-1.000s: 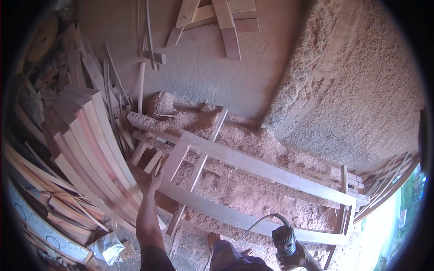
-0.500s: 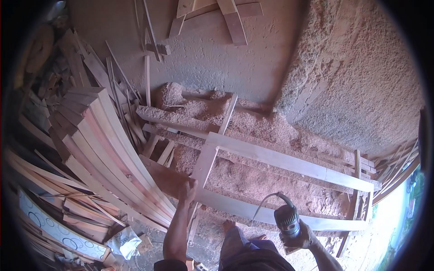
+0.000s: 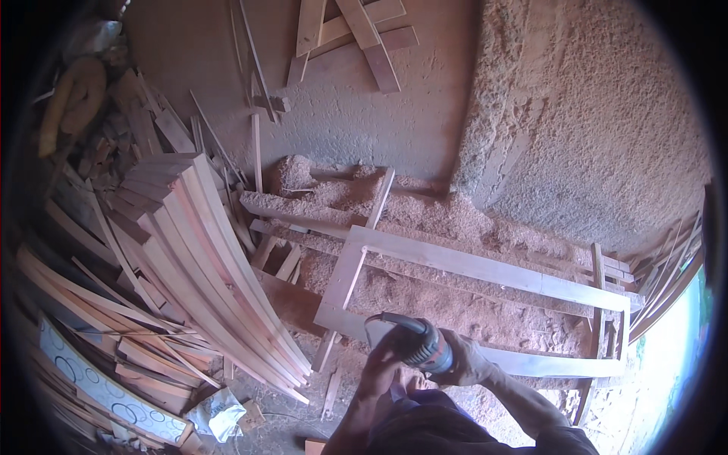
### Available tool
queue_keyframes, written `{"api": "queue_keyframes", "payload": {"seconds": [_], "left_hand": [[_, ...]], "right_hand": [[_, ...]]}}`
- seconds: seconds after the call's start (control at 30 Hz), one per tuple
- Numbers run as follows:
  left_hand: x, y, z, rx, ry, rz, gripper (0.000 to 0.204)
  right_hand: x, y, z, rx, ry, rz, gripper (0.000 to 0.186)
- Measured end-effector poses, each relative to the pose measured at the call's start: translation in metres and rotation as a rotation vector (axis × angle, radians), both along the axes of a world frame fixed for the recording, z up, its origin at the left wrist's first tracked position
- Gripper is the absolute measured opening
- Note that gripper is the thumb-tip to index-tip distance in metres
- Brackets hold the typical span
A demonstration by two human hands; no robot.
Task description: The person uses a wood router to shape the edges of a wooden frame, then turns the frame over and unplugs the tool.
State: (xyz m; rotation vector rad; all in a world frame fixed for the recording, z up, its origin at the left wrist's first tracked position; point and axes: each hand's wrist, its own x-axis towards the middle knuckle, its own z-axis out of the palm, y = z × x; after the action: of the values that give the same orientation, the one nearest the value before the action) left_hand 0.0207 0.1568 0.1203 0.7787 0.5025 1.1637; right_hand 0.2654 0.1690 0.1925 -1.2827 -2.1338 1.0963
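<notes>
A rectangular wooden frame (image 3: 485,269) lies flat over a bed of reddish sawdust in the middle of the view. Both hands hold a hand-held power tool (image 3: 425,345) with a dark body and a red band, just above the frame's near rail. My right hand (image 3: 470,364) grips the tool's body from the right. My left hand (image 3: 383,364) is closed on its left end, where a grey cable (image 3: 371,322) loops out. The tool's working end is hidden under the hands.
A tall stack of long curved planks (image 3: 205,258) leans on the left, with loose offcuts and a patterned panel (image 3: 98,383) below it. Sawdust heaps (image 3: 599,129) rise at the right and behind the frame. Boards (image 3: 356,30) lie at the top. Crumpled paper (image 3: 220,413) sits near my feet.
My left hand left the frame's near-left corner and came onto the tool. The tool moved from the lower right to the middle of the near rail. The view shifted so the frame sits further right.
</notes>
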Motion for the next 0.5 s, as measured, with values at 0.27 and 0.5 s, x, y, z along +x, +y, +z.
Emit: {"api": "queue_keyframes", "payload": {"seconds": [0.27,0.5], "left_hand": [[-0.001,0.004,0.084,0.206,0.695,0.64,0.101],[-0.059,0.043,0.117,0.569,0.793,0.385,0.095]], "right_hand": [[-0.068,0.024,0.026,0.238,0.083,0.072,0.099],[-0.112,0.035,0.03,0.268,0.061,-0.017,0.111]]}}
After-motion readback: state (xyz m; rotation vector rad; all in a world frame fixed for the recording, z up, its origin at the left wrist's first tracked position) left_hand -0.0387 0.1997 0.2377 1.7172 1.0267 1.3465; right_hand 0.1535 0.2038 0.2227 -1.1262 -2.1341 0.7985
